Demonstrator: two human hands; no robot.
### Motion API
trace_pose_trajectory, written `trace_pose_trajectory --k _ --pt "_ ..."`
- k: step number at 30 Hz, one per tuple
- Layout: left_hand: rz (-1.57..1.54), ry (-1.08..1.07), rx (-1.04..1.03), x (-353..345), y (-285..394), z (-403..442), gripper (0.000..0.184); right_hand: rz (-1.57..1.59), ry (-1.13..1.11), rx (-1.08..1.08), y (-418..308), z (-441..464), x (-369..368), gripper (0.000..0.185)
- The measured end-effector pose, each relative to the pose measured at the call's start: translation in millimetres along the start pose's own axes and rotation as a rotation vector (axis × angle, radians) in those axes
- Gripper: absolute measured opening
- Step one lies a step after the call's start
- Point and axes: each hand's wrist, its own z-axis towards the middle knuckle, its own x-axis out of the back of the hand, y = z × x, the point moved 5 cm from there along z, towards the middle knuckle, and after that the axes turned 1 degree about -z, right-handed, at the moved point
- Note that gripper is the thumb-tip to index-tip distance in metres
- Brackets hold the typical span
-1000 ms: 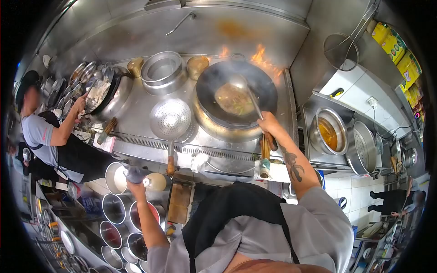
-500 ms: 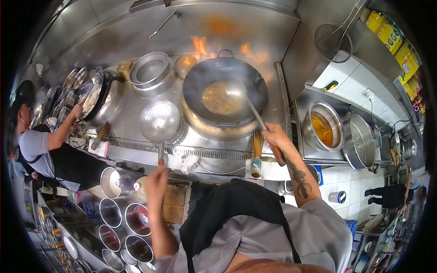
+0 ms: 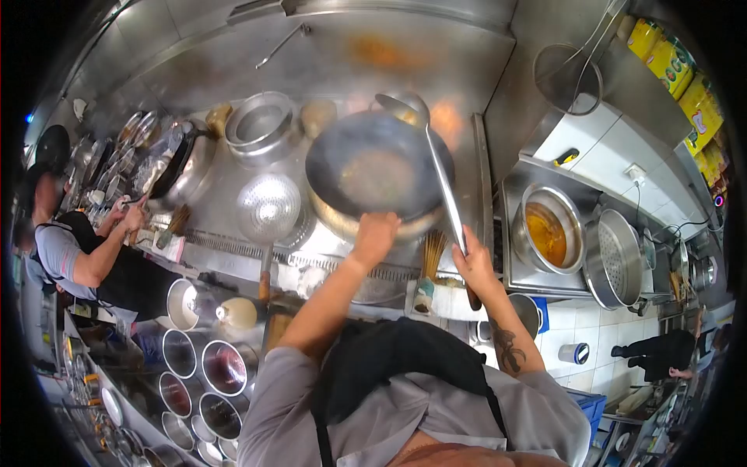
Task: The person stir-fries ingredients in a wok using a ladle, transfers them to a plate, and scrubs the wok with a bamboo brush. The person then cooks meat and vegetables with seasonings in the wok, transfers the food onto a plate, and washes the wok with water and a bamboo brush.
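A steaming black wok (image 3: 327, 175) sits on the burner, with food (image 3: 379, 177) blurred by steam inside. My left hand (image 3: 377, 237) is closed on the wok's near edge; the exact spot it grips is hidden under the fingers. In my right hand (image 3: 476, 268) is the handle of a long metal ladle (image 3: 440, 156). The ladle's bowl is raised over the wok's far right rim, with some food in it. A perforated strainer (image 3: 268, 208) with a wooden handle lies on the stove to the left, apart from my hands.
Bamboo brushes (image 3: 432, 261) stand at the stove's front edge. To the right are a pot of orange liquid (image 3: 548, 232) and a perforated pan (image 3: 616, 253). Several seasoning pots (image 3: 224, 367) stand at lower left. A co-worker (image 3: 66, 241) works at the left.
My left hand has let go of the strainer and taken hold of the wok's near edge. The ladle has risen from the food to the far rim. Flames behind the wok have shrunk.
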Motion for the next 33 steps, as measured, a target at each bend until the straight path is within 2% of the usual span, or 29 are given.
trace_pose_trajectory --k 3,4,5,8,10,13,14,17,18,20,21,23,26,27,30,32,33 --pt "-0.053 0.027 0.062 -22 -15 0 0.02 -0.021 -0.144 -0.28 25 -6 -10 0.044" --pt "-0.045 0.041 0.062 -25 -16 1 0.019 -0.071 -0.07 -0.178 45 -12 -23 0.042" --pt "-0.039 0.053 0.063 -29 -15 1 0.019 -0.081 -0.125 -0.265 69 -19 -38 0.043" --pt "-0.032 0.046 0.058 -23 -11 -1 0.019 -0.041 -0.155 -0.242 96 -42 -61 0.044" --pt "-0.045 0.045 0.061 -21 -14 -1 0.019 0.044 -0.164 -0.241 95 -42 -64 0.044" --pt "-0.095 0.028 0.071 -27 -19 0 0.018 0.087 -0.028 -0.094 75 -35 -53 0.043" --pt "-0.11 0.011 0.08 -29 -21 0 0.018 0.044 -0.071 -0.145 72 -31 -49 0.043" --pt "-0.161 0.052 0.058 -21 -20 -2 0.019 -0.016 0.013 0.041 65 -18 -46 0.043" --pt "-0.18 0.079 0.045 -14 -18 -6 0.021 0.039 -0.043 -0.032 69 -11 -51 0.045" --pt "-0.174 0.163 0.011 32 1 -13 0.039 0.397 -0.188 -0.339 68 -6 -66 0.043" --pt "-0.213 0.176 0.011 59 8 -20 0.04 0.529 -0.237 -0.421 41 1 -62 0.041" --pt "-0.279 0.21 0.024 119 17 -38 0.043 0.731 -0.354 -0.546 0 13 -66 0.035" --pt "-0.305 0.414 0.068 222 0 -86 0.045 1.033 -0.457 -0.644 -40 24 -91 0.029" --pt "-0.214 0.467 0.127 258 -10 -105 0.044 1.138 -0.502 -0.677 -63 29 -97 0.029" --pt "0.003 0.611 0.34 349 -76 -185 0.041 1.226 -0.662 -0.74 -120 34 -123 0.031" --pt "-0.007 0.707 0.562 392 -139 -248 0.037 1.242 -0.784 -0.762 -152 34 -146 0.033" --pt "-0.115 0.859 0.66 395 -186 -289 0.036 1.212 -0.845 -0.758 -169 32 -158 0.034"
